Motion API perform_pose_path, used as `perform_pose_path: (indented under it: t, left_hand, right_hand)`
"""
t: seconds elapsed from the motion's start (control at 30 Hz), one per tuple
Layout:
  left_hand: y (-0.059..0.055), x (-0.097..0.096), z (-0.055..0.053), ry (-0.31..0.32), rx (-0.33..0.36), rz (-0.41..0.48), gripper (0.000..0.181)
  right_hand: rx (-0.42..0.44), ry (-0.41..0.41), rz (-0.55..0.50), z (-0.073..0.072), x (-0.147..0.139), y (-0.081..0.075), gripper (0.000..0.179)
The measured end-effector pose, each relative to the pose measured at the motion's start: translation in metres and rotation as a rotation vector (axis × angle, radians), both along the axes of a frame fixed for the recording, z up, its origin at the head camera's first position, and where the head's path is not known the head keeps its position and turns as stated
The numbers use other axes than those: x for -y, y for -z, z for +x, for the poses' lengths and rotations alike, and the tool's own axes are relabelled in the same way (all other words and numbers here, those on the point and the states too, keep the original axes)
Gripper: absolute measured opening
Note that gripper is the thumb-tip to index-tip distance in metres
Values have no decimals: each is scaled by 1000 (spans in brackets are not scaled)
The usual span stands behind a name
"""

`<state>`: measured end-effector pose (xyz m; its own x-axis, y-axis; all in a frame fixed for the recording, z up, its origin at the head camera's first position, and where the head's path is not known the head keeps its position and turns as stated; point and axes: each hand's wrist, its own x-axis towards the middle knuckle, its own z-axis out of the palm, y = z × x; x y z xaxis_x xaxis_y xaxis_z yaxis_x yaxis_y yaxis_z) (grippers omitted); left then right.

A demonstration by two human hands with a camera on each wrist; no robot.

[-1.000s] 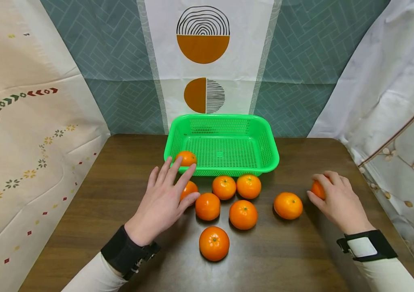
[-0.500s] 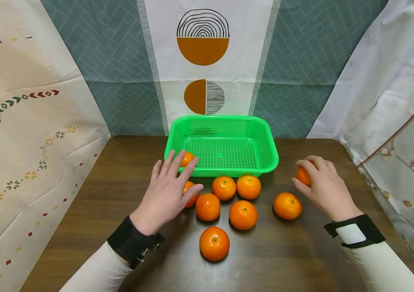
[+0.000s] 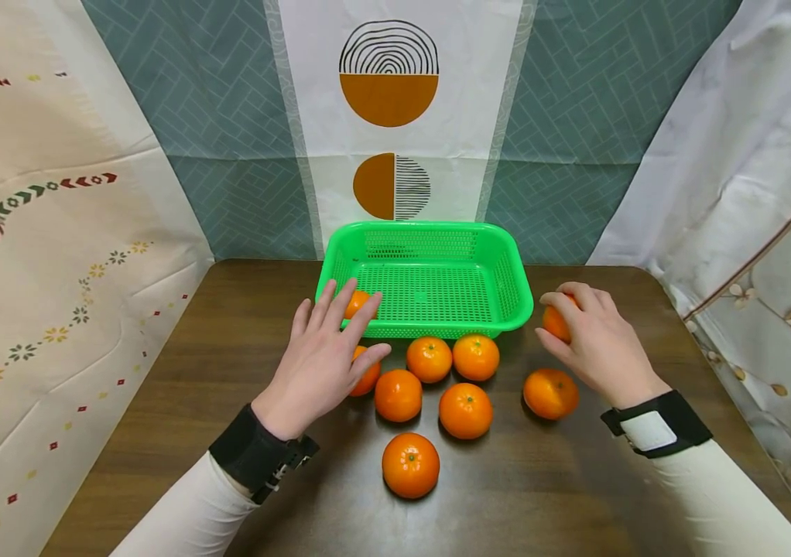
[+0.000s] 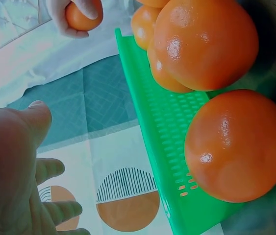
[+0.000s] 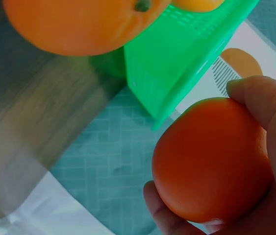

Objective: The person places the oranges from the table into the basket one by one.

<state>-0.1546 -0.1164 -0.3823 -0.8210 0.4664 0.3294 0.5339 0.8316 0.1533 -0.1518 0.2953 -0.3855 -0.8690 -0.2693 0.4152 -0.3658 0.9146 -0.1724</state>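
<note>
My right hand (image 3: 600, 348) grips a mandarin (image 5: 211, 161) between thumb and fingers, to the right of the green plastic basket (image 3: 526, 305). In the right wrist view it is raised off the wooden table. My left hand (image 3: 312, 367) is spread with straight fingers over the basket's front left corner and holds nothing. One mandarin (image 3: 355, 304) lies inside the basket at its left, partly behind my left fingers. Another mandarin (image 3: 368, 375) on the table shows beside my left thumb. Nearest my right wrist sits a loose mandarin (image 3: 550, 394).
Several more mandarins stand on the table (image 3: 159, 418) before the basket, the front one (image 3: 411, 465) closest to me. A patterned cloth (image 3: 242, 139) hangs behind the table, with light cloths along both sides.
My right hand has carried its mandarin left and away from me, from the table's right side toward the basket. The left hand has shifted slightly right and forward, staying spread.
</note>
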Motion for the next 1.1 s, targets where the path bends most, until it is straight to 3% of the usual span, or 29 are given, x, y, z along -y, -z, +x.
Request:
perform_pose_path:
  t: [0.7, 1.1]
  left_hand:
    - [-2, -3, -10, -11, 29, 7, 77]
    - [-1, -3, -18, -26, 65, 0, 77]
  right_hand:
    - [-12, -64, 18, -15, 21, -12, 41]
    - [69, -53, 42, -34, 34, -20, 42]
